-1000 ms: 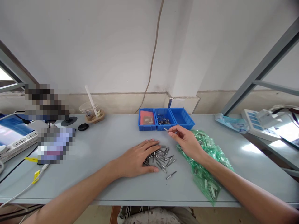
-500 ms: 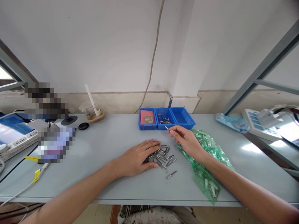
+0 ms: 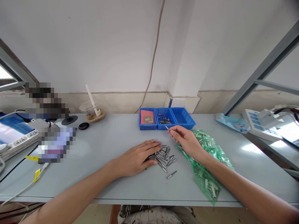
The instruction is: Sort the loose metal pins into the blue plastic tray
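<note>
My left hand (image 3: 137,157) lies flat, fingers stretched, on the left part of a pile of small metal pins (image 3: 166,158) on the grey table (image 3: 112,146). My right hand (image 3: 187,140) is raised a little above the table and pinches one metal pin (image 3: 167,128) between thumb and forefinger, just in front of the blue three-compartment tray (image 3: 166,118). The tray's middle compartment holds several pins, its left one a red card. A green plastic bag of parts (image 3: 206,161) lies under my right wrist.
A plastic cup with a straw (image 3: 91,109) stands at the back left beside a black round object (image 3: 83,126). A power strip (image 3: 16,141) and cables lie at the far left. Devices and a blue packet (image 3: 230,123) sit at the right by a metal frame.
My right hand with the pin has risen slightly toward the blue tray. My left thumb has drawn in a little over the pile.
</note>
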The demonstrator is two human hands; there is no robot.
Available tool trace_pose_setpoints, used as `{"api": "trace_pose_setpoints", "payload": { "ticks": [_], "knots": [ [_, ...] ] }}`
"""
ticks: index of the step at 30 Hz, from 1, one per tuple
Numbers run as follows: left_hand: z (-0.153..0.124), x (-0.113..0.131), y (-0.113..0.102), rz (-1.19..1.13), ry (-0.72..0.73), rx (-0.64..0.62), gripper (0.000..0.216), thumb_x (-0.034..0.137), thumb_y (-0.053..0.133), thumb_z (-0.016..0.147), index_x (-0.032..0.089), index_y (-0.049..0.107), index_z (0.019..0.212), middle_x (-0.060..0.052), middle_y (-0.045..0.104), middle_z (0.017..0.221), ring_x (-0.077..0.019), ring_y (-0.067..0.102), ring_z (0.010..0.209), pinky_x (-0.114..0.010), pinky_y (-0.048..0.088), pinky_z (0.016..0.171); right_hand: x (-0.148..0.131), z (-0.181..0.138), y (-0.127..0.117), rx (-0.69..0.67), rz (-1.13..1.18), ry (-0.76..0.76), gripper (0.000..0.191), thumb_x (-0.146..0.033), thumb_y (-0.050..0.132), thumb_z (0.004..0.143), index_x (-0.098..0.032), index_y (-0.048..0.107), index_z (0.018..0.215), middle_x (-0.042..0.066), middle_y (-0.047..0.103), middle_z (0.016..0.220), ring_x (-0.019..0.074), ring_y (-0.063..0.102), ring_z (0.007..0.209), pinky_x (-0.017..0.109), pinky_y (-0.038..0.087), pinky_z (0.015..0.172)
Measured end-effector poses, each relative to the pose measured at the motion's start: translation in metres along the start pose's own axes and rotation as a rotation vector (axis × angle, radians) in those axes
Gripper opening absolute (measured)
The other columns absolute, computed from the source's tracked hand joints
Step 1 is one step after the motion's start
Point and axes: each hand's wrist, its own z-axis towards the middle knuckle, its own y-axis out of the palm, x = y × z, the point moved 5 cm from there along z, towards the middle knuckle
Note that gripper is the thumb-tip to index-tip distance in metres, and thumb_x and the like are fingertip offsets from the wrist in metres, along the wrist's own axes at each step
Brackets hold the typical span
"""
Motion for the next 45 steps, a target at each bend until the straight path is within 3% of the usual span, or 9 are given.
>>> {"api": "trace_pose_setpoints", "payload": {
  "ticks": [12,45],
  "knots": [
    [0.0006,0.0008,0.0011,0.02,-0.001,0.0,0.052,0.035,0.036,0.116,0.031,0.031,0.167,0.0,0.032,0.172,-0.02,0.024,0.162,-0.045,0.027,0.134,-0.0006,-0.0003,-0.0003,0.019,0.001,0.01,0.034,-0.055,0.057,0.101,-0.025,0.071,0.109,0.004,0.068,0.092,0.0183,0.054,0.07,0.031,0.047,0.062],
    [-0.0003,0.0023,-0.0005,-0.023,0.02,0.029,0.051,0.027,0.033,0.115,0.033,0.032,0.166,-0.002,0.032,0.173,-0.0213,0.033,0.159,-0.046,0.033,0.132,0.0003,0.0004,-0.0043,0.068,0.008,0.011,0.035,-0.056,0.056,0.102,-0.024,0.069,0.108,0.004,0.068,0.094,0.0181,0.054,0.071,0.032,0.047,0.065]
  ]
}}
